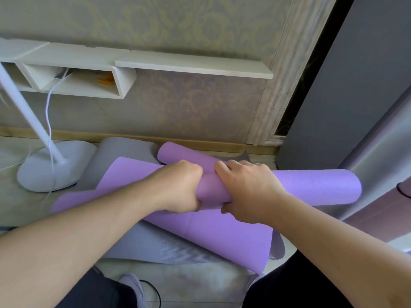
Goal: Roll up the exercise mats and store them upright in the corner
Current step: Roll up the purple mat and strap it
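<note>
A purple exercise mat lies partly rolled on the floor, its roll running left to right in front of me. My left hand and my right hand both grip the roll side by side near its middle, fingers curled over the top. The loose purple sheet spreads toward me from under the roll. Another curled purple end pokes up behind my hands. A grey mat lies flat beneath the purple one.
A white floor-stand base with a slanted pole and cable sits at left. White wall shelves hang above. A grey panel stands at right by the wall trim. My shoes and dark trousers are at the bottom.
</note>
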The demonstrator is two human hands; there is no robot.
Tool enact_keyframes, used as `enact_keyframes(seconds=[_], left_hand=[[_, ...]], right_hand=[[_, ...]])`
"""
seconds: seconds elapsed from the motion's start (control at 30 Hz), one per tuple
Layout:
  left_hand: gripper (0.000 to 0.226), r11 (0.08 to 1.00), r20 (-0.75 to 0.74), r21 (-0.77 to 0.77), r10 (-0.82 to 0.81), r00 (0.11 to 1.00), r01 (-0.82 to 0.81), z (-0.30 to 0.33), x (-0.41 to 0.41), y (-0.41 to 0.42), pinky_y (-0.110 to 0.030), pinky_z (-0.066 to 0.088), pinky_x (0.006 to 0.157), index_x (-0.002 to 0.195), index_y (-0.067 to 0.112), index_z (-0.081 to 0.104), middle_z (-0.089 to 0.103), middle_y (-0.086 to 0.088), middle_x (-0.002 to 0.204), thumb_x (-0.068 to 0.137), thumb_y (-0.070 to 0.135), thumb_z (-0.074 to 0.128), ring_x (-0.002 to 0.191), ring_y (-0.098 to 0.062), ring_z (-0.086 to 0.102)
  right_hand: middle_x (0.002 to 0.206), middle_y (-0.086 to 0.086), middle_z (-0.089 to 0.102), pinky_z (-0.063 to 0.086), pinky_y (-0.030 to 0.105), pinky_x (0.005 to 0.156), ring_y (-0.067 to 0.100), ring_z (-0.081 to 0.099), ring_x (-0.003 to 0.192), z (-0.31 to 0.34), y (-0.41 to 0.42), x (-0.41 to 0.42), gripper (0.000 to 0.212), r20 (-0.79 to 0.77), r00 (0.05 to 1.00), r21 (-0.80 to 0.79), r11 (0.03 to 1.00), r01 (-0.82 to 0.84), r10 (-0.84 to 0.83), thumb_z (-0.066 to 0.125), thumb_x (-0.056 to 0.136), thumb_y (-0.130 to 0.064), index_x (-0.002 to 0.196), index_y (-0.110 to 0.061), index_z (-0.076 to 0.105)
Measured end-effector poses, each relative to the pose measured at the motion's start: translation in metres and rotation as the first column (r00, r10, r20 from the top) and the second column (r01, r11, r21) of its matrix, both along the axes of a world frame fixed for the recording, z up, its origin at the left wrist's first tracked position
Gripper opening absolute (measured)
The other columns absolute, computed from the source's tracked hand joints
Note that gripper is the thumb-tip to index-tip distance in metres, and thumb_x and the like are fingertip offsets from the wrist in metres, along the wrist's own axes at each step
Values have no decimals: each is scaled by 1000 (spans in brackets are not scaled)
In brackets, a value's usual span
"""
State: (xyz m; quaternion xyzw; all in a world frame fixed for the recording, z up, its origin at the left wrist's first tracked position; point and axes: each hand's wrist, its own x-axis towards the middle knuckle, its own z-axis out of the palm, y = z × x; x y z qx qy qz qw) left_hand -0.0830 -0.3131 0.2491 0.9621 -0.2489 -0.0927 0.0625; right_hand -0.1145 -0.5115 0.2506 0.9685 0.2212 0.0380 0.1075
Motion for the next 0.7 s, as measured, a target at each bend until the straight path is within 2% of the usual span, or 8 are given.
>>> enact_keyframes(seconds=[0.07,0.13,0.23,0.3,0.4,0.5,0.57,0.7], left_hand=[[30,1000,-39,-3,-3,999,3,0,-1,1,-41,59,64,84,26,52,64,6,77,75,38,76,70,-19,65],[32,1000,-1,18,-15,1000,15,-3,-5,-1,-39,55,60,86,27,45,61,8,83,77,37,73,73,-20,62],[41,996,196,82,-52,979,37,-6,-12,-7,-35,35,59,95,25,32,50,7,94,84,32,70,80,-22,48],[44,995,270,90,-58,961,35,-10,-13,-11,-35,34,65,97,24,30,40,6,93,85,28,71,83,-22,43],[42,999,163,29,-28,986,24,-13,-9,-10,-36,40,64,85,24,31,38,8,84,81,22,73,83,-25,51],[45,1000,49,-20,-12,999,13,-7,-2,-1,-38,52,64,80,28,35,50,8,84,75,30,79,82,-24,59],[44,1000,39,-15,-5,999,6,-7,0,2,-37,52,64,81,30,36,52,10,86,74,34,79,83,-22,59],[43,999,216,46,-37,976,27,-15,-5,-3,-37,40,66,95,25,34,55,7,99,79,30,74,88,-25,58]], right_hand=[[92,-5,58,29,34,53,26,57,73,-1,1,0,56,-29,1000,-17,1000,2,-2,76,84,-49,107,-23,33],[81,-6,54,28,33,49,19,49,59,-2,0,1,41,-62,998,5,1000,25,-24,68,86,-37,101,-23,33],[76,-7,51,35,33,51,14,46,59,0,-4,2,29,-133,989,78,994,79,-68,65,84,-30,100,-22,42],[76,-8,52,37,32,52,15,49,61,0,-6,3,28,-153,985,96,991,93,-77,65,84,-32,99,-24,43],[84,-9,54,35,34,54,24,56,70,-1,-6,1,37,-107,993,68,996,55,-47,68,85,-39,102,-25,38],[96,-9,57,33,35,60,26,59,83,1,-5,3,61,-35,999,6,1000,-14,14,79,80,-56,107,-27,33],[91,-8,58,33,35,56,26,59,76,0,-3,4,65,-50,999,-6,1000,-12,12,81,79,-55,103,-26,28],[79,-8,54,42,33,54,17,53,63,0,-2,9,34,-147,988,75,995,62,-50,69,83,-36,102,-24,43]])
